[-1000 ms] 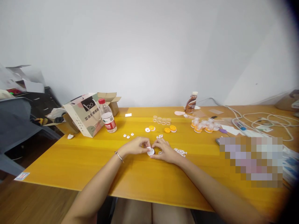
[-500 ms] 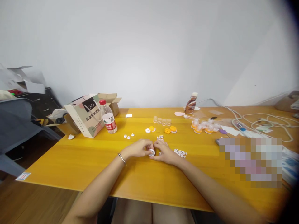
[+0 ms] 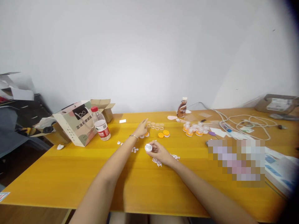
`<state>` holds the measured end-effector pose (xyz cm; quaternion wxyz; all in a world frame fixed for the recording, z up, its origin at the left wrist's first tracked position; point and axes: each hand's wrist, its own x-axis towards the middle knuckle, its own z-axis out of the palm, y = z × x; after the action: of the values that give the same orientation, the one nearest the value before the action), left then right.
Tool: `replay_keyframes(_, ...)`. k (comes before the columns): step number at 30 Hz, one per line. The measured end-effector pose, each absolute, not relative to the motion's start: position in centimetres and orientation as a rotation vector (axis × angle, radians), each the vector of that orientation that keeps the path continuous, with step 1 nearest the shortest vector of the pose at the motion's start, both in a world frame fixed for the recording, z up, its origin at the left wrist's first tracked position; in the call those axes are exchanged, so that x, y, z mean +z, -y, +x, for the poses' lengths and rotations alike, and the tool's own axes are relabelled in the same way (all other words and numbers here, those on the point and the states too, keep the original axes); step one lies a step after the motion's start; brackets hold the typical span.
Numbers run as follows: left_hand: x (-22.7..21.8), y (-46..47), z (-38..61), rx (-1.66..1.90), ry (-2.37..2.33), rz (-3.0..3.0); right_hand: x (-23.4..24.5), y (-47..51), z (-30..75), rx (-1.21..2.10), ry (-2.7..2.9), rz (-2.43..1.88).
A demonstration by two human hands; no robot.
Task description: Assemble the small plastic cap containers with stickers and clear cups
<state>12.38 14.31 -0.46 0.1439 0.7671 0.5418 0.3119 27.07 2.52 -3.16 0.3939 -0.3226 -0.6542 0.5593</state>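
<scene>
My right hand grips a small round white plastic piece between thumb and fingers, its pale face turned up, above the table. Farther out, my left hand reaches over the table with fingers stretched out beside a row of small clear cylinders. Whether a fingertip touches the nearest cylinder I cannot tell. Under the left hand, an orange and white disc is partly covered. White openwork wheel-like pieces lie below my right hand. Small white round bits lie by the left forearm.
Orange discs lie right of centre. Clear-topped orange pieces cluster farther right, near a brown drink bottle. A red-capped water bottle and a paper bag stand left. White cables tangle at the right.
My left hand has left the small white piece and moved forward to the clear cylinders. My right hand keeps the piece, now in fuller view. The camera view has shifted slightly.
</scene>
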Motion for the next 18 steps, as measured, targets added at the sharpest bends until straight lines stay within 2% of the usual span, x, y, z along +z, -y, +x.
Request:
replay_keyframes(9, -1.2, -15.9, 12.7, 0.993, -1.619, 2.125, -3.1, -2.6, 27.0, 1.485, 1.54, -0.851)
replay_keyframes(18, 0.4, -8.7, 9.4, 1.311, -1.496, 1.905, -2.9, -3.0, 27.0, 1.422, 1.451, -0.909)
